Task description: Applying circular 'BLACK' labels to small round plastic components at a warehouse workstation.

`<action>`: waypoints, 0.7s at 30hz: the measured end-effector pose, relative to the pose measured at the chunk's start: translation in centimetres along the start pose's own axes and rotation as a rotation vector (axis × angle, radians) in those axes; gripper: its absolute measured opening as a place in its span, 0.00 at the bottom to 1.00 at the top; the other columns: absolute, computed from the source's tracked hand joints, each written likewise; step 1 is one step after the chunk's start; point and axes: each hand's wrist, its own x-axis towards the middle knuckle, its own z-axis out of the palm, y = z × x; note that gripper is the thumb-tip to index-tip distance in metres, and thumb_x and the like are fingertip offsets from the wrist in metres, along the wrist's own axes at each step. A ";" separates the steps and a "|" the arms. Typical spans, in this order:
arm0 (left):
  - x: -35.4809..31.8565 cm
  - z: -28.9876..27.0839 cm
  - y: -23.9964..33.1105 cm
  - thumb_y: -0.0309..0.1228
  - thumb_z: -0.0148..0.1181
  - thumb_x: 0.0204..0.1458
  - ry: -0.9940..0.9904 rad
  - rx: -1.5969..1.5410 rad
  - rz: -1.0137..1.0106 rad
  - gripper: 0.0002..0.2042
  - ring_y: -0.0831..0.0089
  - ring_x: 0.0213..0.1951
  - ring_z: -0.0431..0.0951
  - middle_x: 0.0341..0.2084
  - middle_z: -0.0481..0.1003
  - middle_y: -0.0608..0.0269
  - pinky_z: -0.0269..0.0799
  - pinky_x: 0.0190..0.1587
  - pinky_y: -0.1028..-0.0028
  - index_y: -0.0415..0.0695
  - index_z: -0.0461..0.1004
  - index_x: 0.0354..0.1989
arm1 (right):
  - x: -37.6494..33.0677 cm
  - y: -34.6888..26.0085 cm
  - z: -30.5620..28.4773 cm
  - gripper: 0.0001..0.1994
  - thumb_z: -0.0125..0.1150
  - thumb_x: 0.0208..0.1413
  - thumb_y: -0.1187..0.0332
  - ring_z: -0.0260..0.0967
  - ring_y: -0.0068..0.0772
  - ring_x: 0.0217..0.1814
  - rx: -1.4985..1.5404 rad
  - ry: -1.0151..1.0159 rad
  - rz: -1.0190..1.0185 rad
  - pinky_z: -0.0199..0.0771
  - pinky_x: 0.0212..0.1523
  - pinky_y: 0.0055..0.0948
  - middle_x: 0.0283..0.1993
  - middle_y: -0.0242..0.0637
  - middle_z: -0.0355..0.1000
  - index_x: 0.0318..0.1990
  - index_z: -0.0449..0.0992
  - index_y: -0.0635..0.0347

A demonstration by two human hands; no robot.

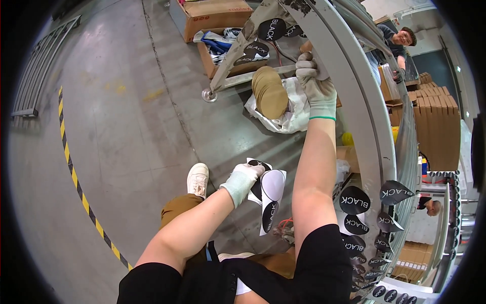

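My left hand [246,177], in a pale knit glove, is closed on a bent strip of stickers [271,215]. The strip is white with black ovals, and a pale oval [273,185] shows on it. My right hand [312,78], in a matching glove with a green cuff edge, reaches forward beside the grey machine frame [354,86]. Its fingers are curled; a pale, rounded edge shows beside them, but what they hold is partly hidden. Just left of that hand, a stack of round brown cardboard discs [271,93] lies on an open white sack [293,119].
Black oval stickers [355,199] cling along the frame on the right. Open cardboard boxes [210,20] stand ahead on the floor, near a metal leg [238,45]. Yellow-black tape [81,175] curves along the left floor. A co-worker [395,40] stands beyond the machine near stacked cardboard [438,126].
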 end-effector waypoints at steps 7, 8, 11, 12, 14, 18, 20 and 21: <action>0.9 -1.0 -0.9 0.30 0.58 0.49 -0.035 0.019 0.118 0.09 0.71 0.23 0.76 0.25 0.76 0.58 0.73 0.28 0.74 0.35 0.74 0.32 | -1.7 2.6 0.8 0.21 0.57 0.54 0.59 0.66 0.35 0.42 -0.534 0.268 -0.329 0.70 0.43 0.33 0.44 0.47 0.68 0.47 0.67 0.70; 0.2 -0.6 0.0 0.31 0.58 0.49 -0.036 -0.011 0.095 0.09 0.72 0.24 0.76 0.24 0.76 0.59 0.73 0.29 0.74 0.35 0.74 0.29 | -3.0 2.0 -0.3 0.21 0.57 0.54 0.59 0.66 0.35 0.42 -0.537 0.285 -0.343 0.70 0.43 0.33 0.44 0.47 0.68 0.47 0.67 0.70; 0.1 -0.3 1.4 0.33 0.58 0.49 -0.066 -0.056 0.119 0.10 0.73 0.25 0.76 0.25 0.76 0.61 0.72 0.31 0.74 0.36 0.75 0.31 | -7.3 3.5 -3.7 0.21 0.44 0.62 0.51 0.71 0.38 0.42 -0.744 0.452 -0.400 0.70 0.48 0.43 0.40 0.42 0.73 0.43 0.72 0.61; -0.2 -0.5 1.6 0.34 0.58 0.49 -0.086 -0.085 0.151 0.12 0.72 0.26 0.75 0.26 0.76 0.62 0.72 0.31 0.73 0.37 0.74 0.34 | -9.5 6.3 -3.2 0.22 0.42 0.63 0.51 0.71 0.34 0.44 -0.968 0.512 -0.346 0.67 0.52 0.39 0.42 0.38 0.73 0.45 0.73 0.61; -0.2 -0.6 2.1 0.34 0.58 0.49 -0.072 -0.039 0.213 0.10 0.73 0.25 0.75 0.25 0.76 0.63 0.72 0.30 0.73 0.38 0.75 0.30 | -13.6 9.0 -3.2 0.20 0.46 0.62 0.56 0.64 0.29 0.54 -1.499 0.264 -0.127 0.63 0.54 0.31 0.48 0.36 0.70 0.45 0.75 0.65; -0.8 -0.9 2.8 0.33 0.59 0.51 -0.220 -0.155 0.232 0.09 0.75 0.23 0.75 0.25 0.76 0.62 0.72 0.29 0.76 0.39 0.75 0.29 | -17.9 12.2 -0.6 0.13 0.59 0.54 0.64 0.60 0.29 0.56 -1.698 0.338 0.117 0.60 0.54 0.29 0.56 0.38 0.64 0.36 0.76 0.67; -1.4 -0.3 2.7 0.35 0.60 0.51 -0.182 -0.107 0.274 0.10 0.78 0.24 0.74 0.24 0.75 0.65 0.70 0.28 0.77 0.39 0.75 0.28 | -18.8 12.6 0.3 0.09 0.61 0.52 0.66 0.61 0.26 0.53 -1.685 0.396 0.110 0.62 0.52 0.29 0.53 0.37 0.66 0.32 0.76 0.65; -1.5 -0.2 2.7 0.36 0.60 0.51 -0.159 -0.099 0.299 0.11 0.79 0.24 0.73 0.23 0.75 0.66 0.69 0.27 0.78 0.39 0.75 0.28 | -19.0 12.5 0.5 0.08 0.61 0.51 0.67 0.62 0.24 0.51 -1.558 0.430 0.009 0.62 0.51 0.28 0.52 0.36 0.67 0.30 0.76 0.64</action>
